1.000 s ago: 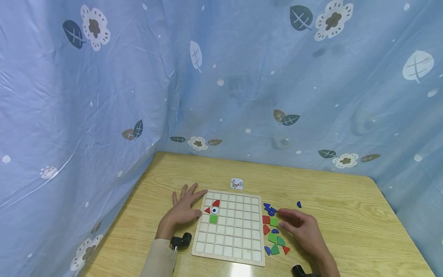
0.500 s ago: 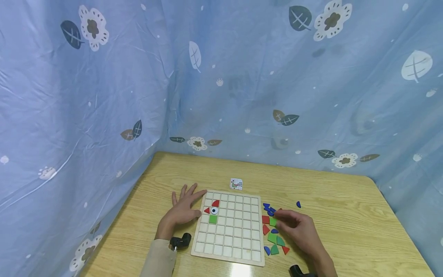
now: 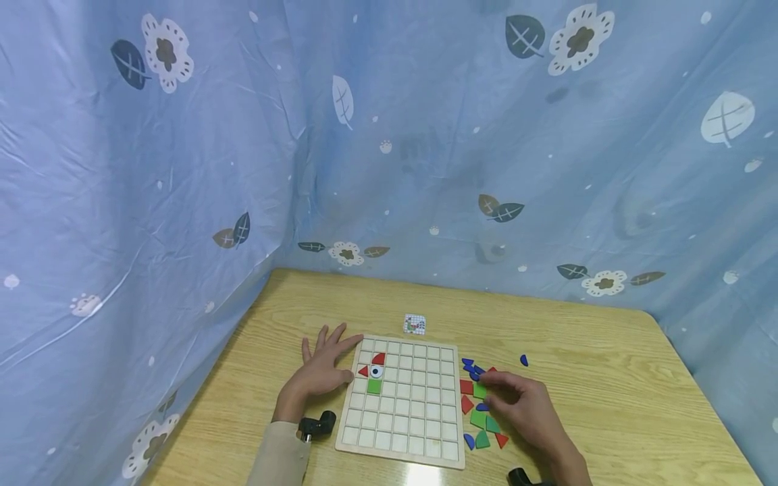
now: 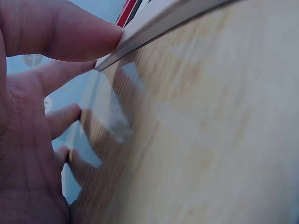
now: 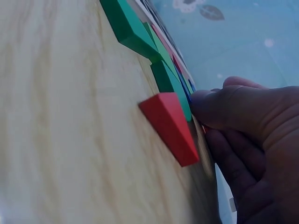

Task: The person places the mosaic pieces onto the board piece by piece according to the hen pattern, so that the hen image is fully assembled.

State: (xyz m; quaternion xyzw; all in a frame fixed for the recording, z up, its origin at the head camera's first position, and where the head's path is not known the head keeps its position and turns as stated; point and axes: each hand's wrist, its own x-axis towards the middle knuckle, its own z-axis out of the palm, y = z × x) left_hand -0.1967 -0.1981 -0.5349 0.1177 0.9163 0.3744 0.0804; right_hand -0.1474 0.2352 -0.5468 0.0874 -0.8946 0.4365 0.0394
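A blue curtain [image 3: 401,169] with flowers and leaves hangs behind and to the left of the wooden bench [image 3: 565,337]. On the bench lies the gridded board [image 3: 415,408]. The person's left hand [image 3: 321,372] is at its left side, fingers spread, forefinger and thumb touching the rim. The right hand [image 3: 524,405] reaches in among the loose pieces off the board's right edge; its thumb and forefinger stand apart by the second green square [image 3: 479,391], and whether they pinch anything cannot be told. The card [image 3: 415,325], bearing a small gridded picture, lies just past the board's far edge. On the board, a green square [image 3: 373,386] sits in the second column from the left, below the eye disc [image 3: 376,372]; the red quarter [image 3: 379,358] is above that disc and a red triangle [image 3: 363,370] just left of it. Off the right edge, a red square [image 3: 466,387] lies beside the second green square, and a third green square [image 3: 478,419] is nearer the person, near a green quarter [image 3: 482,439]. Several blue pieces [image 3: 473,369] cluster beyond the red square, while a blue half-disc [image 3: 524,360] lies farther right, apart from them.
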